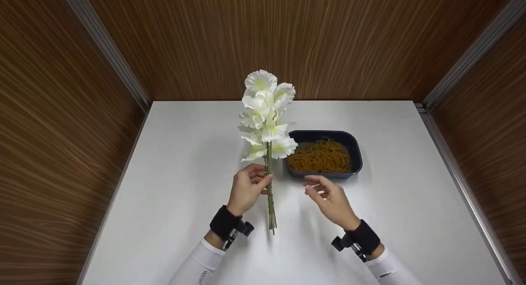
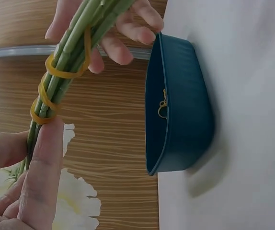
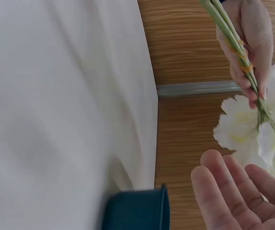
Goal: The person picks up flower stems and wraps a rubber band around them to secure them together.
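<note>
My left hand (image 1: 249, 188) pinches a bunch of white artificial flowers (image 1: 263, 108) by its green stems (image 1: 270, 202), with the blooms pointing away from me. In the left wrist view, a yellow rubber band (image 2: 63, 73) is wound in several loops around the stems, just beside the left fingertips. My right hand (image 1: 331, 200) hovers to the right of the stems, apart from them, its fingers loosely bent and holding nothing. In the right wrist view, the fingers (image 3: 238, 191) are spread below the blooms.
A dark blue plastic tub (image 1: 355, 155) stands on the white table (image 1: 185, 153), just beyond the right hand. Inside lies a heap of yellow-orange rubber bands (image 1: 322, 156). Wood-grain panels (image 1: 263, 42) close off the back and both sides.
</note>
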`<state>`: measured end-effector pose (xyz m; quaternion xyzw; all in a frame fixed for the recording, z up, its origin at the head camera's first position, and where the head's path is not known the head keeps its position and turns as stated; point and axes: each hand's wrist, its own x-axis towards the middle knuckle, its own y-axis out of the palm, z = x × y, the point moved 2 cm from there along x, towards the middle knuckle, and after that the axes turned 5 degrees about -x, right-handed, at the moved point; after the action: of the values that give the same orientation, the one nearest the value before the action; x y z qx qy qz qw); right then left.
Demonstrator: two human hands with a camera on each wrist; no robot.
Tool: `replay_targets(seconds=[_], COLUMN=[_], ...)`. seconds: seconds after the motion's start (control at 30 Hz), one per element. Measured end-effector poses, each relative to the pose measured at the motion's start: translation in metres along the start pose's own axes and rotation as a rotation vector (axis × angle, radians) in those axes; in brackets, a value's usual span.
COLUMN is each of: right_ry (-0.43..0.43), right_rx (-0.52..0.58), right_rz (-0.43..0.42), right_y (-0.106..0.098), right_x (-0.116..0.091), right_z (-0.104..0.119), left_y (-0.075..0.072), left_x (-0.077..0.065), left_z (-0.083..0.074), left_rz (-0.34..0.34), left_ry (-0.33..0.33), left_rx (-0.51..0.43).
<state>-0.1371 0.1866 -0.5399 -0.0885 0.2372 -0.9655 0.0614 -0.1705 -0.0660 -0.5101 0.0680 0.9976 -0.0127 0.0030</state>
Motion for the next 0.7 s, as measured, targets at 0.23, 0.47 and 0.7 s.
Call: replay_targets(seconds=[0.23, 0.47, 0.7], right_ry=[-0.018, 0.011, 0.026], right_rx=[-0.213, -0.440, -0.612], right_rz=[-0.083, -0.066, -0.081], right_y=[-0.033, -0.049, -0.056], right_x=[0.002, -0.002, -0.009], right_z=[-0.008, -0.023, -0.044], left_y=[-0.017, -0.031, -0.040], left_x=[0.006, 0.009, 0.008], left_z=[0.018, 0.048, 0.076], left_rz=[0.023, 0.011, -0.021], left_ry=[-0.063, -0.134, -0.227], left_rx=[0.055, 0.111, 0.111])
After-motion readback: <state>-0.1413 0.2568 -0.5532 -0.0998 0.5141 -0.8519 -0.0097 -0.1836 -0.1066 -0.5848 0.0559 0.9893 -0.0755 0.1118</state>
